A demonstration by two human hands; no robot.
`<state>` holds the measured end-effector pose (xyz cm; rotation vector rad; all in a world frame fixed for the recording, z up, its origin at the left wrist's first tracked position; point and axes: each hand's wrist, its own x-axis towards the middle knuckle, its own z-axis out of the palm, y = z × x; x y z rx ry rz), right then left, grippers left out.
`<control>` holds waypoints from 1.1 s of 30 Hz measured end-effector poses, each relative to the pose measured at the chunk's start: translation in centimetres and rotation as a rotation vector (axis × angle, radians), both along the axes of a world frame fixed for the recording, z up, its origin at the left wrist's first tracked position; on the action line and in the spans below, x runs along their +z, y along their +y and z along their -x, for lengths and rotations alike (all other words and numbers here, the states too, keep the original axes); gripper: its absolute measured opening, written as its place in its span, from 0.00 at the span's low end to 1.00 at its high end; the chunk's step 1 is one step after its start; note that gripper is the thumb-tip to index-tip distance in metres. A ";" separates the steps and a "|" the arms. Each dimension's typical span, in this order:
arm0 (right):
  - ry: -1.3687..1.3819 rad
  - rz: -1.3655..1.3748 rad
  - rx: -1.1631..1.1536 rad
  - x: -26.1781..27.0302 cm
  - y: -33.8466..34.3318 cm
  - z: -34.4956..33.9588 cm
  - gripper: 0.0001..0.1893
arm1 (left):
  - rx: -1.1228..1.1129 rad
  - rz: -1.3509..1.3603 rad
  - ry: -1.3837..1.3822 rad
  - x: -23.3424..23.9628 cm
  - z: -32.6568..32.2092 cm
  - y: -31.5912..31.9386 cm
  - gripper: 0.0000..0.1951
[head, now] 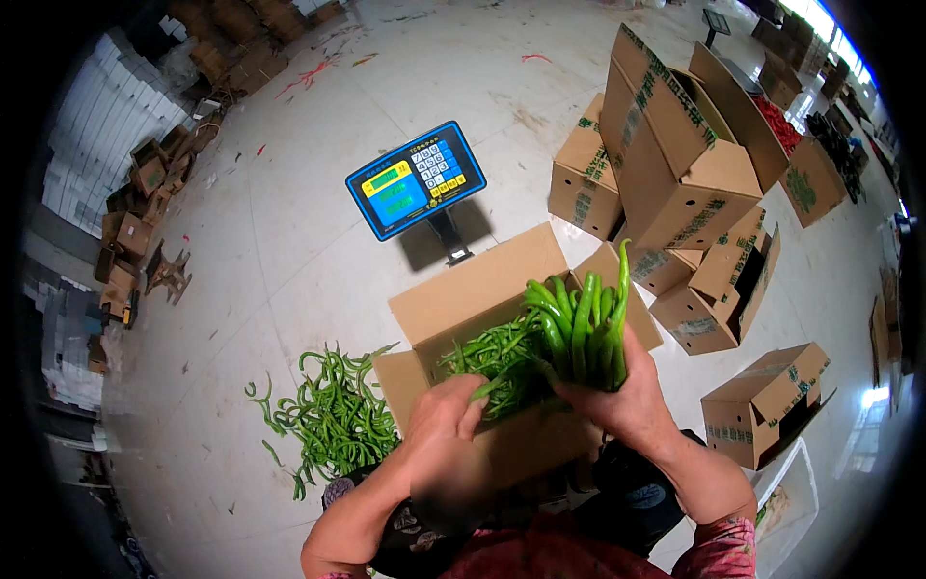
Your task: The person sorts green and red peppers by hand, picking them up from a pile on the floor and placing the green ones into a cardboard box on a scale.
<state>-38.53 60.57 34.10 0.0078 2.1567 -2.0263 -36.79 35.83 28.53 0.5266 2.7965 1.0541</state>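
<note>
An opened cardboard box (477, 279) stands before me, its flaps spread outward, with many green chili peppers (499, 340) inside. Above the box's right part, my right hand (633, 394) grips a thick bunch of long green chili peppers (579, 326), most of them pointing away from me. My left hand (448, 405) is over the box's near left side, its fingers closed on a single green chili pepper (490, 389). The palm side of the left hand is hidden. On the floor left of the box lies a loose pile of curled green chili peppers (340, 412).
Just beyond the box stands a scale's display and keypad (416, 181) on a post. Cardboard cartons (680, 195) are stacked at the right, with another carton (759, 405) nearer me. A white foam box (796, 499) sits at lower right. Flattened cardboard (145, 181) lines the left.
</note>
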 end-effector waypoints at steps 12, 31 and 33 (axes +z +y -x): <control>-0.231 0.058 0.011 -0.2 -0.9 0.8 0.34 | 0.250 -0.826 -0.688 1.5 -0.7 0.8 0.26; -0.132 0.151 0.193 -1.1 -2.7 0.3 0.37 | 0.298 -1.256 -0.872 3.6 -0.5 1.9 0.22; -0.157 0.226 0.157 -1.8 -2.9 0.3 0.36 | 0.331 -1.267 -0.798 2.9 -0.7 2.4 0.26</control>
